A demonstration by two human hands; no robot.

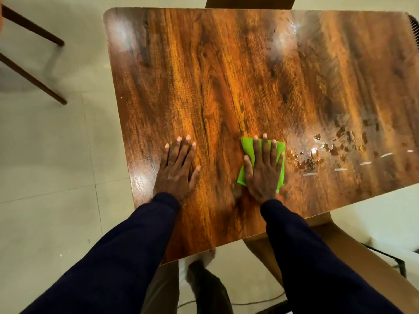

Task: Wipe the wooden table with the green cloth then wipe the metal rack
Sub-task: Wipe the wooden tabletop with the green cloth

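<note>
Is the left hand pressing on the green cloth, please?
No, the green cloth lies under the right hand, while the left hand rests flat on the wooden table itself.

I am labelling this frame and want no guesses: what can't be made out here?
1. Metal rack: nowhere in the head view; the ribbed thing at the top right corner is cut off by the edge, so unidentifiable.
2. Green cloth: its middle is hidden under the right hand.
3. Wooden table: its near right corner lies past the frame edge.
4. Wet patches on the right: smeared by blur and glare.
</note>
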